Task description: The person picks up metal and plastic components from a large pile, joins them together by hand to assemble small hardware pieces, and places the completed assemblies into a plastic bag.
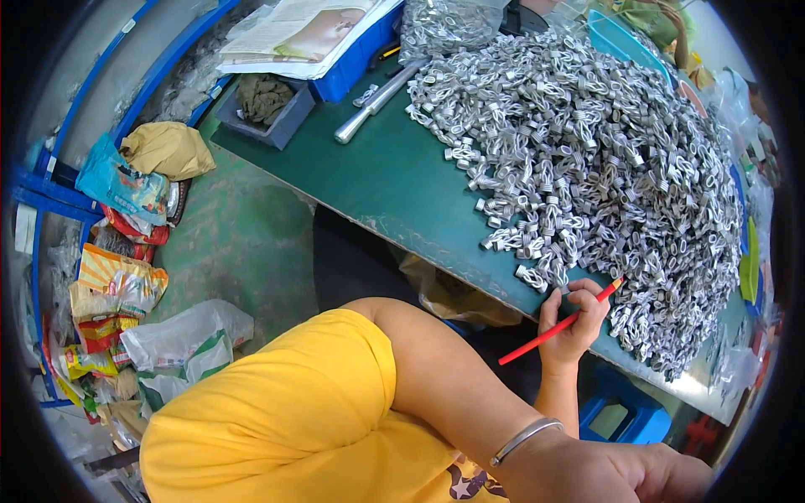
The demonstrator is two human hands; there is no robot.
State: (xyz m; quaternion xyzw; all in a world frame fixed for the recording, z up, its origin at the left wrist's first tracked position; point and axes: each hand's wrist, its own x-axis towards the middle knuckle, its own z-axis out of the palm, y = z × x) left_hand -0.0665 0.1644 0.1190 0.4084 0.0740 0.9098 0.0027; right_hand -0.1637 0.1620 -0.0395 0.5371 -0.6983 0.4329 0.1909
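My right hand point(574, 317) is at the near edge of the green table, closed around a slim red pencil point(549, 338). The pencil slants up to the right, its yellowish pointed end beside a large heap of small silvery metal parts point(579, 151). These parts have an oval loop and a ribbed collar. The fingertips are close to the heap's near edge; whether they touch a part I cannot tell. My left arm, with a metal bracelet, crosses in front of my body. My left hand point(641, 474) is at the lower right, its fingers cut off by the picture's edge.
On the green table point(360, 184) lie a metal-handled tool point(369, 109), a grey bin point(272, 113) with a cloth and a blue bin point(352, 63) under papers. A blue stool point(625, 407) stands below. Bags point(122, 281) line the left shelf. Another person point(658, 21) is across the table.
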